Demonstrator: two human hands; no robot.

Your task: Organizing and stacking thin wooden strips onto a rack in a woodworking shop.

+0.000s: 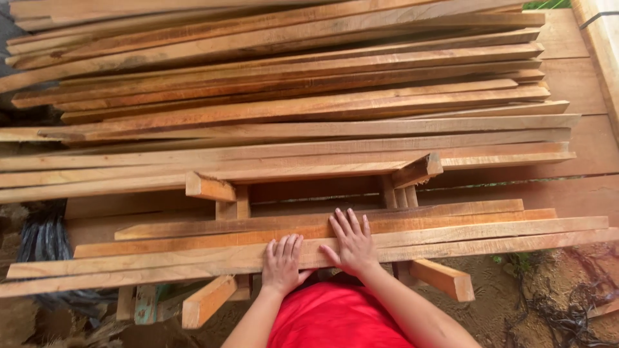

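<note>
We note an outdoor work spot on bare earth [509,290], with a rough wooden frame serving as the counter [445,278] and broad planks [580,84] lying to the right behind it. Across the counter lies a near stack of long slats [451,235], running left to right and slightly fanned. Both hands rest palm-down on that stack, side by side at its near edge — the left hand [282,264] flat on the lowest slats with fingers together, the right hand [353,243] just beside it and a little farther up, fingers spread over two or three slats. Neither grip is closed on anything; both lie open and pressed to the wood. The slats thus sit directly under the palms, extending well past them on either side. Beyond, a much larger pile of sawn boards [290,84] fills the upper view, overlapping at shallow angles. Short cross blocks [209,187] and uprights of the frame stand between the two stacks. Dark bundled material [44,238] lies at the left — what it is we cannot tell — and roots or twigs [574,309] litter the ground at the right. A red garment [335,319] shows at the bottom edge.
</note>
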